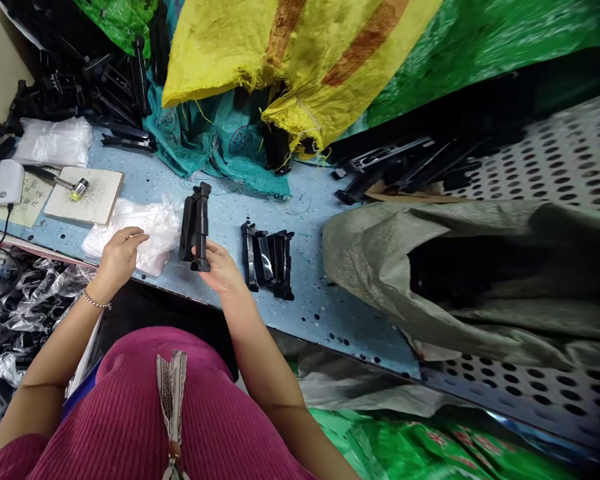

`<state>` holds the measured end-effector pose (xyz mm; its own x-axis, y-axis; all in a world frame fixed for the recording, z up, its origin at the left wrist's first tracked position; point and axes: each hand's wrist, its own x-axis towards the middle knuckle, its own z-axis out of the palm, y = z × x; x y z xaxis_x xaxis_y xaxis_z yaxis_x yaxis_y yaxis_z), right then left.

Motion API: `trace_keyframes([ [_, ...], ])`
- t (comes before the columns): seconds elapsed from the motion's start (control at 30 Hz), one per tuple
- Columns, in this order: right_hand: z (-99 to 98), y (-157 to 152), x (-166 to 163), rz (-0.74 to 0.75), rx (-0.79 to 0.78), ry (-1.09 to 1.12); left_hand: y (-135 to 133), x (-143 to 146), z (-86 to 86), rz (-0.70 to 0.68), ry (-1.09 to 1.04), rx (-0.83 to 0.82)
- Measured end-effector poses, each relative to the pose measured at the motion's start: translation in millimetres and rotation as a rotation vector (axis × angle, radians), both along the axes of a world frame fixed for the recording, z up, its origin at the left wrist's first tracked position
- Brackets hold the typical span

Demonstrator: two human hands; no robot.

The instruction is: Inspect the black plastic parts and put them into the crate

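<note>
Bag pile point(153, 233), black parts point(267, 261) flank bracket point(195, 223).

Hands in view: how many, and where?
2: left hand touches the white plastic bags; right hand grips a black part. No other hands are visible.

Open blue tabletop point(310, 220) runs through mid-frame between the cluster of black plastic parts point(270, 261) and the grey sack point(380, 267) walling off the right. The teal sack point(220, 143) blocks the upper centre. Clear plastic bags point(150, 230) under my left hand point(120, 253) fill the left, beside the black bracket point(195, 223) gripped in my right hand point(223, 267).
</note>
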<state>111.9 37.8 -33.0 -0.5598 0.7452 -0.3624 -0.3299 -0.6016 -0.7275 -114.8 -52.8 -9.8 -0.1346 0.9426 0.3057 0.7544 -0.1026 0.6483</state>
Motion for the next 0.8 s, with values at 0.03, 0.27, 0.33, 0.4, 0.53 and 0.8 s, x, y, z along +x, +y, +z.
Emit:
trace_keyframes([
  [0.03,3.3,-6,6,0.018,-0.017,0.026,1,1,0.7,-0.003,-0.009,-0.028],
  [0.27,-12.4,-55,28,0.396,-0.396,0.247,8,4,-4.1,-0.071,-0.21,-0.072],
  [0.33,-25.8,-57,24,0.397,-0.505,0.314,1,5,-5.1,-0.073,-0.098,-0.021],
  [0.4,-34.9,-55,20,0.382,-0.567,0.378,-8,7,-5.0,-0.07,0.078,0.003],
  [0.53,-37.3,-50,14,0.331,-0.581,0.404,-23,11,-3.4,0.036,0.317,-0.047],
  [0.8,-17.8,-59,-18,0.181,0.032,-0.087,-35,44,12.1,-0.502,0.062,0.011],
])
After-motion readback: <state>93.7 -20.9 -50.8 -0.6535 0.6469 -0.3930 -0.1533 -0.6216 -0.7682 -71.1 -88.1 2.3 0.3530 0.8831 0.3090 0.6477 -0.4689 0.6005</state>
